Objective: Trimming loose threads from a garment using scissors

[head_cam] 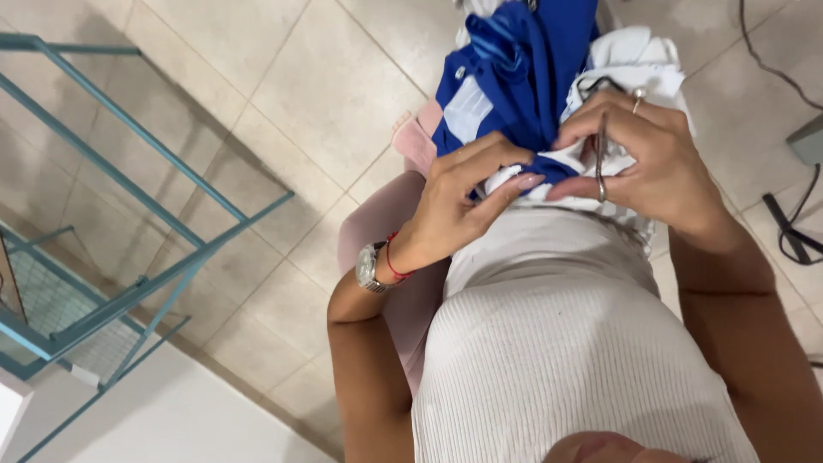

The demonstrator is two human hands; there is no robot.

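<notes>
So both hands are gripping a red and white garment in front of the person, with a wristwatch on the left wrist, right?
Not quite: the garment is blue and white, not red, as the head view shows. The rest holds: the left hand and right hand both grip it, and the wristwatch sits on the left wrist.

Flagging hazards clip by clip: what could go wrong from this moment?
The right hand holds small metal scissors close against the left hand fingertips, which pinch the blue garment; a slip might nick a finger. The fabric is bunched, so a cut could catch layers not meant to be cut.
</notes>
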